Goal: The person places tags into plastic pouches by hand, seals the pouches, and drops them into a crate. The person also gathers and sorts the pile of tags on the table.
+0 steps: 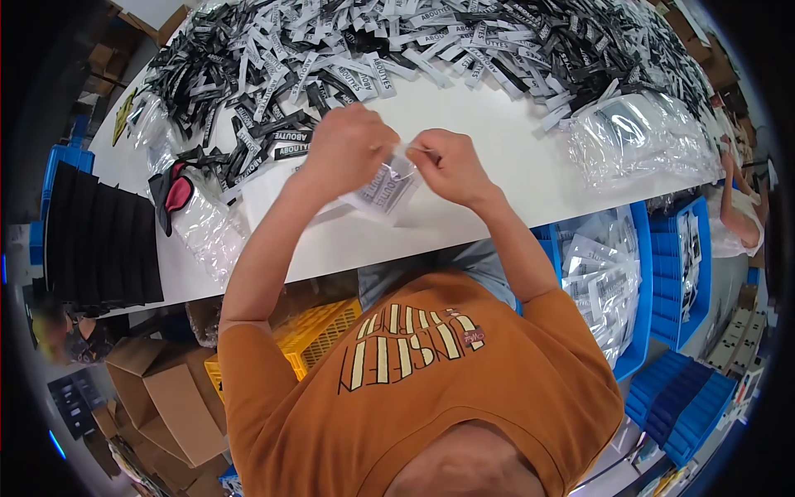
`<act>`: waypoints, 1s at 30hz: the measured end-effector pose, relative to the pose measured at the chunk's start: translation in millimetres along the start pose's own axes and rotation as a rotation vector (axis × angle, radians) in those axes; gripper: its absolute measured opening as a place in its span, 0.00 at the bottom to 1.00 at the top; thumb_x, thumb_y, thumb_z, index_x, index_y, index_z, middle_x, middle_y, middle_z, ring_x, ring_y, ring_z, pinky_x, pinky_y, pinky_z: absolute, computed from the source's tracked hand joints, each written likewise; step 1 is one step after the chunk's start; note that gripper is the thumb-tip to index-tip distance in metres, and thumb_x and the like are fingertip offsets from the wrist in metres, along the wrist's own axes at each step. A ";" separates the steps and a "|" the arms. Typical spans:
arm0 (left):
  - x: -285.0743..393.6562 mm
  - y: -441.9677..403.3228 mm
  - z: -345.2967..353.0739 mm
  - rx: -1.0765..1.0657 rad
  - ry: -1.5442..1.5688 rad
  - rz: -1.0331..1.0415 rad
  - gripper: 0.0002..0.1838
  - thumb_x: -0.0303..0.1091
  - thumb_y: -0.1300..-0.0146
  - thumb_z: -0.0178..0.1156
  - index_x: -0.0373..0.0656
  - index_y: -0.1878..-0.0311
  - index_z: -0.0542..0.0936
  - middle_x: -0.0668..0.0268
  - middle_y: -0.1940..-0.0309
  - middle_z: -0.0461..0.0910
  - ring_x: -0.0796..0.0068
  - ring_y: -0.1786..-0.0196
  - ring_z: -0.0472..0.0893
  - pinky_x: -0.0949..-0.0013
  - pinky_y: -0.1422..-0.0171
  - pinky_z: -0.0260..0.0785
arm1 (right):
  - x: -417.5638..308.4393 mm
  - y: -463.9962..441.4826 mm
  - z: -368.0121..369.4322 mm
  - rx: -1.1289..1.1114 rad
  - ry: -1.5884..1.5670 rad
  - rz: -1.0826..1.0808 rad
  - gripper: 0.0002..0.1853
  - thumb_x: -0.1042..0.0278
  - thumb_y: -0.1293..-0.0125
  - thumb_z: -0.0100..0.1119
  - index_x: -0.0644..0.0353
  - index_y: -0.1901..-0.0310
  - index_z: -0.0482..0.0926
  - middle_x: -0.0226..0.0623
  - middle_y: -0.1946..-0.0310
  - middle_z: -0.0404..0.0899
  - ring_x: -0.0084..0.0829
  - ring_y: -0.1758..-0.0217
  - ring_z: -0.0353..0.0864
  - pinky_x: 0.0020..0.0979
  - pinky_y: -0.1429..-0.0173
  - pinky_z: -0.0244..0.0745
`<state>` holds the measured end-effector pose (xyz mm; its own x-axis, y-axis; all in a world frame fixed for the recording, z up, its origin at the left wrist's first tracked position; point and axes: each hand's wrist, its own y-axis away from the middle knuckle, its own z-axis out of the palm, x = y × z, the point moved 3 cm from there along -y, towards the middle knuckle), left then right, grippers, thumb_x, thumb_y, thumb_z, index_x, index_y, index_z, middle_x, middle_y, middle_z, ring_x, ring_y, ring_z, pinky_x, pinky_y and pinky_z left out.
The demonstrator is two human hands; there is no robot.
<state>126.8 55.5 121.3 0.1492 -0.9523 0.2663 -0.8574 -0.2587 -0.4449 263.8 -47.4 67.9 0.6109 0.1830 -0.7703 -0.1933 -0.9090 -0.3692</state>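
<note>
Both hands are raised over the near part of the white table (pixel 497 178), close together. A clear plastic bag (pixel 387 189) with printed labels inside hangs between them. My left hand (pixel 352 147) is closed on the bag's upper left edge. On the other side, my right hand (pixel 451 166) pinches the bag's upper right corner. Under the bag and my left forearm lies a white flat item (pixel 269 186), partly hidden. Black labels (pixel 292 135) lie just left of my left hand.
A pile of black and white labels (pixel 364 70) covers the far side. Clear bags (pixel 642 141) lie right, more (pixel 207 219) left beside black stacked trays (pixel 99 236). A blue bin (pixel 633 282) of filled bags stands below the right edge. Another person (pixel 737 215) is at far right.
</note>
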 end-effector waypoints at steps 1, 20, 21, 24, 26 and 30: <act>10.4 -5.2 -0.1 -0.088 -0.096 0.057 0.02 0.29 0.50 0.64 0.42 0.74 0.81 0.64 0.75 0.77 0.63 0.66 0.77 0.63 0.66 0.67 | -9.1 -2.5 2.2 0.008 0.039 -0.040 0.08 0.69 0.42 0.60 0.64 0.74 0.77 0.41 0.79 0.75 0.39 0.77 0.73 0.33 0.71 0.68; -38.2 149.2 35.1 -0.062 -0.116 -0.420 0.32 0.36 0.54 0.69 0.46 0.42 0.73 0.52 0.42 0.67 0.49 0.38 0.64 0.50 0.34 0.56 | 128.8 289.3 -257.8 0.798 1.158 0.579 0.13 0.65 0.40 0.59 0.66 0.57 0.80 0.44 0.63 0.81 0.36 0.62 0.79 0.31 0.57 0.73; -32.0 154.2 42.3 -0.069 -0.168 -0.439 0.36 0.37 0.54 0.69 0.47 0.38 0.70 0.50 0.37 0.63 0.46 0.33 0.60 0.47 0.30 0.51 | 125.6 287.7 -257.9 0.879 1.382 0.491 0.13 0.67 0.39 0.59 0.65 0.56 0.80 0.46 0.61 0.81 0.39 0.61 0.80 0.31 0.56 0.74; -12.5 154.4 61.8 -0.061 -0.194 -0.469 0.35 0.37 0.52 0.68 0.46 0.38 0.70 0.50 0.34 0.59 0.45 0.30 0.55 0.43 0.29 0.44 | 107.0 221.2 -210.6 0.864 0.850 0.424 0.10 0.73 0.40 0.59 0.61 0.56 0.81 0.43 0.61 0.81 0.40 0.60 0.81 0.32 0.54 0.75; -6.3 151.7 68.2 -0.045 -0.174 -0.445 0.31 0.37 0.50 0.66 0.46 0.39 0.71 0.52 0.35 0.60 0.48 0.30 0.56 0.44 0.28 0.44 | 82.1 148.6 -156.2 0.701 0.683 0.238 0.10 0.78 0.40 0.58 0.60 0.57 0.81 0.42 0.63 0.82 0.38 0.62 0.82 0.33 0.55 0.76; -4.8 150.3 68.0 -0.024 -0.124 -0.426 0.28 0.35 0.48 0.65 0.47 0.41 0.73 0.54 0.35 0.62 0.50 0.30 0.57 0.44 0.28 0.45 | 92.2 5.3 -42.5 0.332 -0.023 0.072 0.07 0.77 0.39 0.59 0.63 0.60 0.82 0.39 0.69 0.83 0.24 0.70 0.81 0.24 0.65 0.74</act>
<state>30.8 10.1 -5.0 0.5481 -0.7743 0.3164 -0.7179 -0.6296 -0.2971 351.7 -51.3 17.0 0.5695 0.1349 -0.8108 -0.4773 -0.7488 -0.4598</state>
